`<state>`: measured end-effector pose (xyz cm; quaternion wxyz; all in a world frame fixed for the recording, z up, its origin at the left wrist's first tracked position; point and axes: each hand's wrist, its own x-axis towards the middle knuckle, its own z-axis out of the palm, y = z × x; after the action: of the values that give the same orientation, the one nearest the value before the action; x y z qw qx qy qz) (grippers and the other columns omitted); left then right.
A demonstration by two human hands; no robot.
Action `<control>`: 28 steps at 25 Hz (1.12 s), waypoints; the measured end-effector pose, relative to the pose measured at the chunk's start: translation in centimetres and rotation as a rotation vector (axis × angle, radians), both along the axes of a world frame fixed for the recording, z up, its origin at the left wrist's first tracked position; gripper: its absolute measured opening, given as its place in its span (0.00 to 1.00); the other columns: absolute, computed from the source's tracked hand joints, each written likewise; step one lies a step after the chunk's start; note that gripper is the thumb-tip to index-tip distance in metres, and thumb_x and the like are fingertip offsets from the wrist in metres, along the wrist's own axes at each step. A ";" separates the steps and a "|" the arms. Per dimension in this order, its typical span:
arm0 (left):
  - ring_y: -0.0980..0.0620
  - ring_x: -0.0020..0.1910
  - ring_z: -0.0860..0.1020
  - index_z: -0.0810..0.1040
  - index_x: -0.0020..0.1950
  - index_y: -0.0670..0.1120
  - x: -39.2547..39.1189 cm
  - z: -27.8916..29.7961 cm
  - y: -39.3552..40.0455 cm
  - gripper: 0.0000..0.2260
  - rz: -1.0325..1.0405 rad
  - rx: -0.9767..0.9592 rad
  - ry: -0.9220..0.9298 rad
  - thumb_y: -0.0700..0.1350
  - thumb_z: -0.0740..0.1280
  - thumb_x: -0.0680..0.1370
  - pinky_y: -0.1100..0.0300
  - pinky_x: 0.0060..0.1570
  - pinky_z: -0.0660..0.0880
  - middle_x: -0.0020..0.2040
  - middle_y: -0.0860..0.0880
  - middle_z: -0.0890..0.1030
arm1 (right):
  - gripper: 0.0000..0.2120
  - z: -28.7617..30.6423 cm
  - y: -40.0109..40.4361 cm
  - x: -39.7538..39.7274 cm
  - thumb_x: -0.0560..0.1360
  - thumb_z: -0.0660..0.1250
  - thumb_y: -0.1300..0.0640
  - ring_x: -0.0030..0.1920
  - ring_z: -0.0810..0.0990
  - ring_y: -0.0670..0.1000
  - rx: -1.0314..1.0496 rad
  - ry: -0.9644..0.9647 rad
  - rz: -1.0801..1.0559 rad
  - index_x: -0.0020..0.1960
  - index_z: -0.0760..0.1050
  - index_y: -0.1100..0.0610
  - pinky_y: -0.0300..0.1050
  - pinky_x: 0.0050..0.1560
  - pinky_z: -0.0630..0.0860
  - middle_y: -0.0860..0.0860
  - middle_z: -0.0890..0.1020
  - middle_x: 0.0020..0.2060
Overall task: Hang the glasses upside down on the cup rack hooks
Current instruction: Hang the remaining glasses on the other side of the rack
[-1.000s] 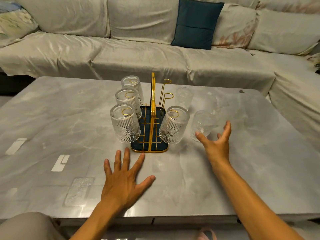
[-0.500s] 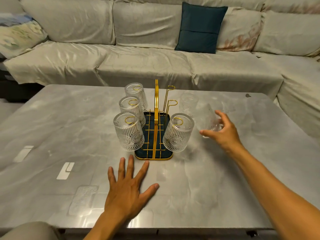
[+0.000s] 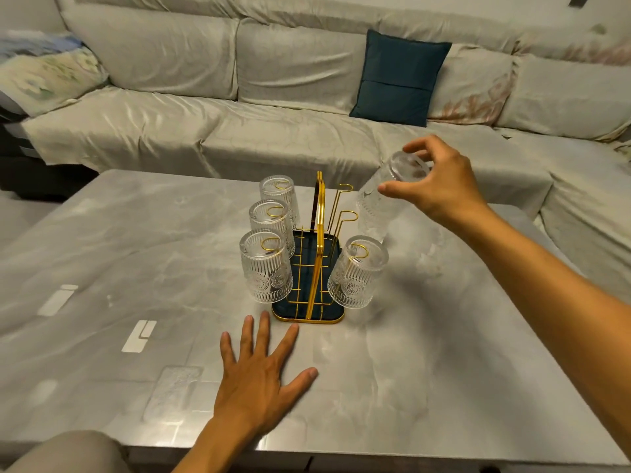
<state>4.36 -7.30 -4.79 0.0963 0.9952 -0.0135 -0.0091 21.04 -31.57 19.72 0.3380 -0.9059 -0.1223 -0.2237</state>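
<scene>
A gold wire cup rack [image 3: 319, 254] with a dark tray base stands mid-table. Three ribbed glasses hang upside down on its left hooks; the nearest is the front left glass [image 3: 266, 268]. One more glass [image 3: 355, 273] hangs on the front right hook. Two right hooks [image 3: 346, 216] behind it stand bare. My right hand [image 3: 440, 184] grips a clear glass [image 3: 386, 203] by its base, mouth down and tilted, in the air just right of the bare hooks. My left hand [image 3: 261, 377] lies flat on the table in front of the rack, fingers spread. I cannot make out another loose glass.
The grey marble-look table [image 3: 136, 268] runs wide on both sides of the rack. A cream sofa [image 3: 205, 131] wraps around the far and right sides, with a dark teal cushion [image 3: 399, 78] on it. My knee [image 3: 61, 452] shows at the bottom left.
My right hand took a glass from the table to the right of the rack, lifted it and turned it mouth down beside the bare hooks. My left hand stayed flat on the table.
</scene>
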 end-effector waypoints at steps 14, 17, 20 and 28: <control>0.44 0.73 0.24 0.29 0.70 0.71 0.2 -0.4 -0.1 0.34 0.007 0.000 0.006 0.80 0.34 0.68 0.34 0.68 0.27 0.75 0.50 0.26 | 0.32 -5.0 4.5 2.2 0.62 0.79 0.46 0.54 0.78 0.54 -0.187 0.102 0.094 0.61 0.74 0.55 0.45 0.51 0.73 0.55 0.80 0.58; 0.45 0.73 0.24 0.30 0.70 0.71 0.1 -0.4 0.0 0.33 0.004 0.005 -0.011 0.79 0.35 0.69 0.34 0.68 0.27 0.75 0.50 0.27 | 0.32 -5.6 4.7 2.5 0.61 0.79 0.46 0.53 0.79 0.54 -0.215 0.152 0.080 0.61 0.73 0.54 0.48 0.51 0.76 0.55 0.80 0.57; 0.45 0.73 0.25 0.31 0.71 0.70 0.0 -0.5 0.0 0.33 -0.001 0.009 -0.018 0.79 0.36 0.70 0.34 0.68 0.27 0.76 0.50 0.28 | 0.31 -5.7 5.2 2.9 0.60 0.80 0.46 0.49 0.78 0.54 -0.253 0.210 0.049 0.59 0.73 0.53 0.53 0.47 0.79 0.55 0.80 0.55; 0.43 0.76 0.32 0.38 0.74 0.70 0.1 -1.1 0.0 0.33 0.008 -0.018 -0.055 0.78 0.42 0.72 0.32 0.70 0.32 0.79 0.49 0.36 | 0.28 -6.3 5.9 3.5 0.60 0.79 0.50 0.46 0.74 0.54 -0.267 0.319 0.017 0.56 0.71 0.51 0.48 0.41 0.73 0.55 0.78 0.55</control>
<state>4.49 -7.26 -5.86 0.1049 0.9942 -0.0122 0.0189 24.56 -25.64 13.44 0.2320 -0.9655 -0.1035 -0.0564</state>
